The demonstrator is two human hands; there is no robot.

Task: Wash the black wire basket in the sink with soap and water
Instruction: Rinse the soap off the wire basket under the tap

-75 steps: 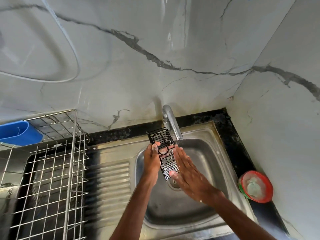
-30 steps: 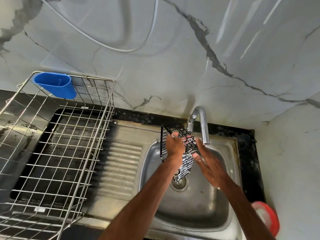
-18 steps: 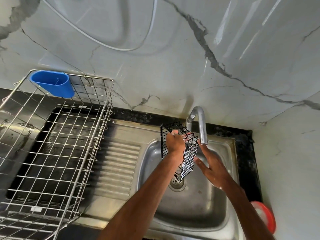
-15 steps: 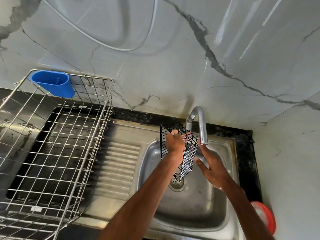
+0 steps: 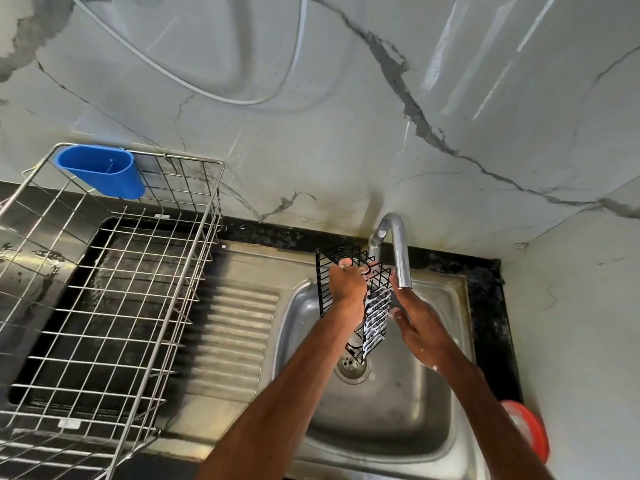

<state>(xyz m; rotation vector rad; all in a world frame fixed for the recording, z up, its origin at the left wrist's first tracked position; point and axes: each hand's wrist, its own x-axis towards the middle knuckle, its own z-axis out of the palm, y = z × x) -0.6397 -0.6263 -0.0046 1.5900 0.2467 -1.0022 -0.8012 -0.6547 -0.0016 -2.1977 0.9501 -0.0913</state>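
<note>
The black wire basket (image 5: 375, 308) hangs on end over the steel sink (image 5: 436, 410), its lower part white with soap foam. My left hand (image 5: 348, 284) grips its upper rim from the left. My right hand (image 5: 420, 327) is flat and spread, fingers against the basket's foamy right side, with flecks of foam on the skin. The steel tap (image 5: 398, 251) curves out just above both hands; no stream of water shows from its spout. The drain (image 5: 351, 368) lies directly below the basket.
A large steel wire dish rack (image 5: 114, 306) with a blue plastic cup holder (image 5: 104, 173) fills the counter to the left, beside the ribbed drainboard (image 5: 228, 337). A red-rimmed soap dish (image 5: 530, 434) sits at the right counter edge. Marble walls close off the back and right.
My view swung left and closer since 2.5 s ago. My left hand turned the basket more on end; my right hand slid down its foamy side and then stayed there.
</note>
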